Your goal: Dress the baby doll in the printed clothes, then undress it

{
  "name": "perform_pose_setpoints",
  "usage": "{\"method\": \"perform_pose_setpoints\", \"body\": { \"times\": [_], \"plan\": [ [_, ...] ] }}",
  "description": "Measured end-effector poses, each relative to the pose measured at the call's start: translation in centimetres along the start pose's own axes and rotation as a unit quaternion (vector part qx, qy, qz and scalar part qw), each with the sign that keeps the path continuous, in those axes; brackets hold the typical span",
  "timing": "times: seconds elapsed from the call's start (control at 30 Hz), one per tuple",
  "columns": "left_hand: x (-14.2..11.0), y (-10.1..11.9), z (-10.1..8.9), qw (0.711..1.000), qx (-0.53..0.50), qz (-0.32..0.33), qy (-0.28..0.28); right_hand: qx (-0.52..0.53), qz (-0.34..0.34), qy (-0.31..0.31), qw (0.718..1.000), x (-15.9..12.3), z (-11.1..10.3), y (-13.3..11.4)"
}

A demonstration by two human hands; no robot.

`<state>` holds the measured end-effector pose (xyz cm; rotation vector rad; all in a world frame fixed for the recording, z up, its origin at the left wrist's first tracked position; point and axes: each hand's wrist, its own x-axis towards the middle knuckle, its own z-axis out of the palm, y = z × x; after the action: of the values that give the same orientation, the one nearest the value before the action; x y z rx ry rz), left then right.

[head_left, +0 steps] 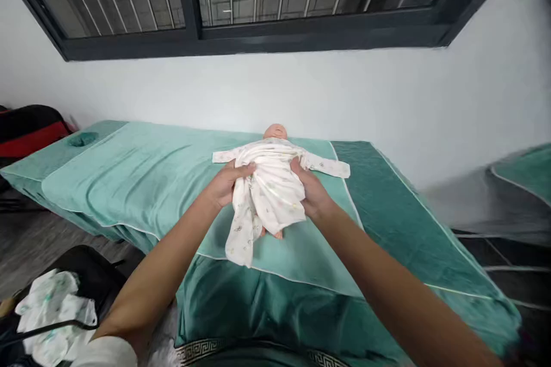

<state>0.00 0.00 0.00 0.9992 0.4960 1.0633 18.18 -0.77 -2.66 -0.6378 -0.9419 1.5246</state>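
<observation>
A baby doll (275, 131) lies on its back on the green-covered bed, head toward the wall. A white printed baby romper (275, 178) lies over its body, both sleeves stretched out sideways. My left hand (228, 182) grips the bunched cloth at its left side, thumb on top. On the other side, my right hand (313, 189) holds the gathered edge, thumb also on top. One loose leg of the garment hangs toward me on the left. The doll's feet (278, 234) peek out below the cloth; the rest of its body is covered.
The bed (129, 178) runs along a white wall below a barred window (275, 6). At lower left, white printed cloth items (55, 315) rest on a black chair (92, 266). A black and red bag (32, 132) is at far left. Another green-covered surface (527, 172) shows at right.
</observation>
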Motion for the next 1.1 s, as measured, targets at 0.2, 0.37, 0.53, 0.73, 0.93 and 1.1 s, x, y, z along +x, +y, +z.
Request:
{"method": "perform_pose_setpoints", "body": {
  "times": [0.2, 0.37, 0.53, 0.73, 0.93, 1.1],
  "plan": [
    [-0.2, -0.1, 1.0, 0.996, 0.091, -0.003, -0.023, -0.094, 0.116, -0.146, 0.978, -0.9, -3.4, 1.2],
    [0.3, 1.4, 1.3, 0.950, 0.308, -0.010, -0.043, -0.154, 0.133, -0.192, 0.960, 0.0, -3.3, -0.8],
    [0.8, 0.8, 1.0, 0.968, 0.246, -0.027, -0.035, -0.210, 0.084, -0.132, 0.965, 0.1, -1.3, -1.6],
    [0.4, -1.8, -0.7, 0.971, 0.103, -0.185, -0.107, -0.059, 0.000, -0.002, 0.998, 0.8, -2.0, -1.0],
    [0.8, -3.7, -1.4, 0.984, 0.093, -0.151, -0.013, -0.046, 0.083, 0.016, 0.995, -2.4, -3.2, 1.1],
    [0.2, -6.2, -1.5, 0.911, 0.386, -0.141, -0.042, -0.062, 0.189, 0.039, 0.979, -7.4, -4.7, 5.3]
  ]
}}
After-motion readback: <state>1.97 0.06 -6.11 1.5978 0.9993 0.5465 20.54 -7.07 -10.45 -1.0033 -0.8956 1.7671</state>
